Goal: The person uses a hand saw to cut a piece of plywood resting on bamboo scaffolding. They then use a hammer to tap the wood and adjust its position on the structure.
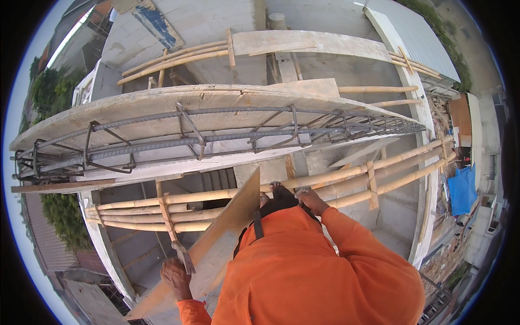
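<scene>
Low on the left, a grey metal hammer-like tool (pixel 184 258) shows against the edge of a slanting plywood board (pixel 234 214), touching the left hand (pixel 176 275); those fingers are curled, though I cannot tell whether they grip it. The right hand (pixel 311 200) is bunched at the bamboo poles (pixel 346 172); whatever it may hold is hidden. Beyond the poles, a steel rebar cage (pixel 173 142) runs along a long grey plank (pixel 157 103).
</scene>
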